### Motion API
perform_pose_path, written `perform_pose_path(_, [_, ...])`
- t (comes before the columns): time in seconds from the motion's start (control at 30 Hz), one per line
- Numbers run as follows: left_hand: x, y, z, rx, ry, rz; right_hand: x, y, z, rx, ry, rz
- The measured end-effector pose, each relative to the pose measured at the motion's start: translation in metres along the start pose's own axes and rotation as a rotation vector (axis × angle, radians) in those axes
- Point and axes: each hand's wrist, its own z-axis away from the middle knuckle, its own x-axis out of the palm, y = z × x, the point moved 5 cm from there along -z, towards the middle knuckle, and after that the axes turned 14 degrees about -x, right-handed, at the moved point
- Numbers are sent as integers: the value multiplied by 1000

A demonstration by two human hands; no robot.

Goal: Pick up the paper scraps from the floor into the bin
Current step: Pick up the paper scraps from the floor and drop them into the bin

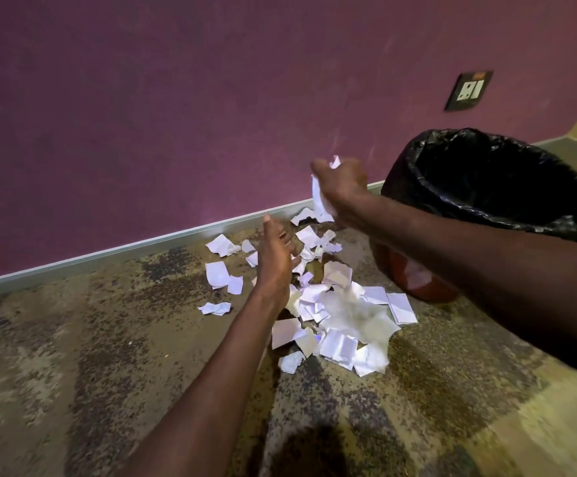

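Paper scraps (335,304) are strewn on the floor (108,339); some are clenched in the right hand (340,182) left of the bin (493,187); the left hand's (275,256) grip is spread.

Two bare forearms in frame, no sleeves visible anywhere along them. Left arm enters from bottom centre of frame, long and slim, ends in left hand (275,256) at centre. Right arm enters from right edge, broader in view, ends in right hand (340,182) at upper centre. No watch, bracelet or ring seen on wrists or fingers. No gloves. Edges of both hands slightly blurred. Nails too small to make out. Nothing worn shows in frame.
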Motion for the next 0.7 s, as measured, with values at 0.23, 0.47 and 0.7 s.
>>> perform_pose_path(0.23, [-14,-15,-9,-11,25,-27,-126,-17,-58,-276,345,513])
perform_pose_path(0.47, [-62,-36,-32,93,291,-346,-194,22,-73,-177,316,806])
perform_pose_path(0.7, [-99,-81,-31,63,460,-829,-186,50,-78,9,53,905])
